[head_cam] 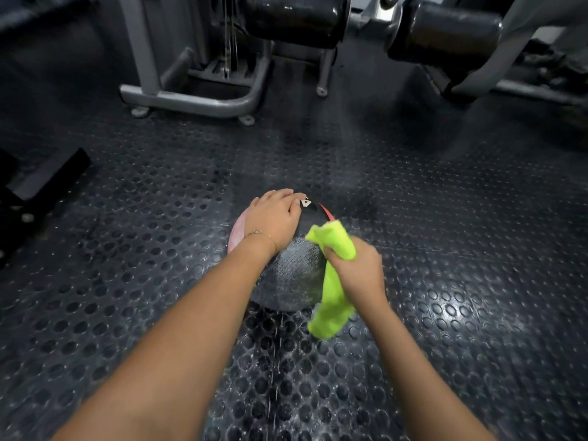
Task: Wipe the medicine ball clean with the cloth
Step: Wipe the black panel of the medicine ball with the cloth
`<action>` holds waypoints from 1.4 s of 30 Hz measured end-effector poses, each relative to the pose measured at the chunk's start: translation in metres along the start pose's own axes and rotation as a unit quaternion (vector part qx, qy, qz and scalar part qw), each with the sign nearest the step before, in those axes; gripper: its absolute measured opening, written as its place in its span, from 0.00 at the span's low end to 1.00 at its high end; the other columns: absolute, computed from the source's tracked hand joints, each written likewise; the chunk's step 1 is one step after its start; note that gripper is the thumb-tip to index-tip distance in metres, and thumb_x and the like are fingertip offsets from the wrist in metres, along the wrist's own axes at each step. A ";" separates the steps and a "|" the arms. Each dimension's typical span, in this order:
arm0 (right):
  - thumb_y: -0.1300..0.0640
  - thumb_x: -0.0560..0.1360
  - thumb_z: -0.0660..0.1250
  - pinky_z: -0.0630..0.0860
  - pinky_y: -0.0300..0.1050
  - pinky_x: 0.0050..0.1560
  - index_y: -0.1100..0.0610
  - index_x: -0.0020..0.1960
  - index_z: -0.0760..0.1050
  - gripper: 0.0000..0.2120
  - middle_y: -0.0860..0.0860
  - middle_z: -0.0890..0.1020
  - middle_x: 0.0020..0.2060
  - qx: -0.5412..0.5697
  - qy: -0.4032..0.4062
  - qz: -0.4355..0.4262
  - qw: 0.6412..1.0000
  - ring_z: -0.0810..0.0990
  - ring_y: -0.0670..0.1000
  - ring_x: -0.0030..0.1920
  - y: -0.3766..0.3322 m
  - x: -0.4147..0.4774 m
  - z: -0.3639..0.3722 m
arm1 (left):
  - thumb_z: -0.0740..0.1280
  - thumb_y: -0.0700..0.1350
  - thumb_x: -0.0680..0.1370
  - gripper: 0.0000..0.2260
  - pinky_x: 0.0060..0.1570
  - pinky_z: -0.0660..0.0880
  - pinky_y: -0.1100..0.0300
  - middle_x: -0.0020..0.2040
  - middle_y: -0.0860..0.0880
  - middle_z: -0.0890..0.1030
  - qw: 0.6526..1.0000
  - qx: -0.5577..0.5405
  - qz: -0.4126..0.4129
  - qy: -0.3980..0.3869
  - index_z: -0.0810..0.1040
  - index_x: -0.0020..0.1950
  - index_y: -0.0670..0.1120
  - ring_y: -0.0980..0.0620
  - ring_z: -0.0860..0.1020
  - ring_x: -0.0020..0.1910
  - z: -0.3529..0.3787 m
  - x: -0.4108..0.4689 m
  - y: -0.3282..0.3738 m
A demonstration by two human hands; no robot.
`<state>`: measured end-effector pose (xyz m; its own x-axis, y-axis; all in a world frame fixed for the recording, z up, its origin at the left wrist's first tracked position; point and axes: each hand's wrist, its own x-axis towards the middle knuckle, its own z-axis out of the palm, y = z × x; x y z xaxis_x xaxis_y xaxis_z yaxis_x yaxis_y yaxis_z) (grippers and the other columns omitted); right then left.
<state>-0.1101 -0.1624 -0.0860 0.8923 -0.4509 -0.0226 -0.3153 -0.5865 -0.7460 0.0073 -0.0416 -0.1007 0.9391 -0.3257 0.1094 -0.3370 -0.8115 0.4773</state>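
Observation:
A black and red medicine ball point(294, 275) with a white number on top sits on the studded rubber floor in the middle of the view. My left hand point(275, 214) rests flat on the ball's top left, fingers spread over the far side. My right hand point(358, 268) grips a bright yellow-green cloth point(334, 281) against the ball's right side. One end of the cloth sticks up above my fist and the other hangs down to the floor. The ball's far side is hidden by my left hand.
A grey steel machine frame point(191, 101) stands at the back left, with two black padded rollers point(296, 17) above it. A black bracket point(44, 183) lies at the left edge. Dark studded rubber flooring point(461, 249) surrounds the ball.

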 end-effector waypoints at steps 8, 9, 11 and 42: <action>0.48 0.71 0.66 0.73 0.49 0.43 0.56 0.42 0.77 0.11 0.57 0.82 0.42 0.003 0.053 0.072 0.996 0.79 0.61 0.46 -0.009 0.013 0.001 | 0.51 0.47 0.81 0.18 0.67 0.61 0.50 0.69 0.51 0.71 0.998 0.045 -0.034 0.038 0.72 0.68 0.53 0.48 0.66 0.69 0.006 -0.012 0.015; 0.47 0.71 0.66 0.73 0.49 0.44 0.56 0.42 0.76 0.11 0.57 0.82 0.42 -0.007 0.047 0.068 0.997 0.79 0.61 0.46 -0.010 0.008 0.002 | 0.52 0.47 0.81 0.18 0.67 0.61 0.49 0.69 0.50 0.71 0.997 0.051 -0.046 0.046 0.71 0.68 0.53 0.47 0.66 0.69 0.008 -0.014 0.017; 0.47 0.72 0.66 0.72 0.48 0.42 0.55 0.40 0.75 0.11 0.57 0.82 0.42 -0.027 0.020 0.040 0.999 0.78 0.60 0.45 -0.013 -0.003 0.002 | 0.52 0.48 0.81 0.18 0.67 0.61 0.46 0.69 0.50 0.71 0.995 0.062 -0.058 0.046 0.71 0.69 0.53 0.46 0.66 0.68 0.008 -0.016 0.018; 0.47 0.72 0.65 0.73 0.49 0.42 0.55 0.42 0.76 0.11 0.58 0.82 0.43 -0.042 0.034 0.045 0.998 0.79 0.62 0.47 -0.026 0.004 -0.008 | 0.51 0.43 0.81 0.19 0.74 0.54 0.57 0.74 0.49 0.66 0.991 0.049 0.111 -0.055 0.66 0.72 0.47 0.51 0.62 0.73 -0.006 -0.013 0.006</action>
<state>-0.1007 -0.1545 -0.0613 0.8364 -0.5467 -0.0393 -0.4209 -0.5947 -0.6850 -0.0068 -0.0389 -0.0939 0.8301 -0.5478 0.1043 -0.5445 -0.7557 0.3638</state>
